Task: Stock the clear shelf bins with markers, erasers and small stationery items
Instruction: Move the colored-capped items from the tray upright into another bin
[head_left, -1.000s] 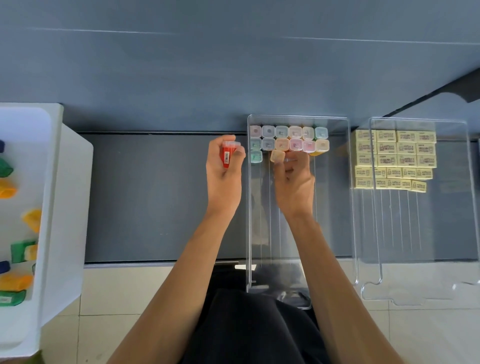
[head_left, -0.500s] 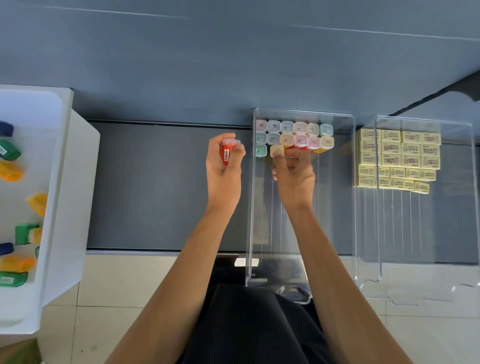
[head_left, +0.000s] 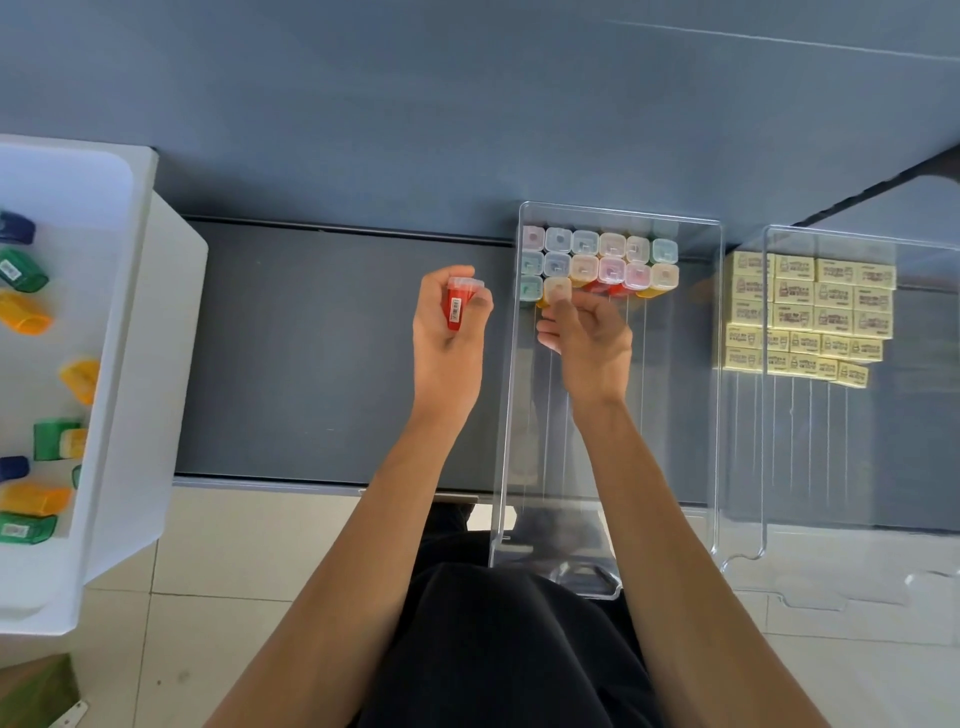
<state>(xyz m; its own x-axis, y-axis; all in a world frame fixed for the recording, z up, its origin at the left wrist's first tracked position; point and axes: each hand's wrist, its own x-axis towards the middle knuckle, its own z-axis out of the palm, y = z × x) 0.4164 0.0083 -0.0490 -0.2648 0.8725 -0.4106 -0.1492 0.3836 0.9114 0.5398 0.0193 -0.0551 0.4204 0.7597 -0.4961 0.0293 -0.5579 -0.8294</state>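
Gripping a red marker, the left hand hangs at 9 o'clock of the clear bin. Inside, the right hand pinches a yellow marker at 11 o'clock.

clr bins x2 | binned markers x14 | erasers ~22 | tub x1

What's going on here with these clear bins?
A person is stocking a clear bin with small capped items. The right hand pinches a yellow item in the third row, in front of two rows at the back. The left hand holds a red item just outside the bin. A second bin holds yellow erasers; a white tub holds more items.
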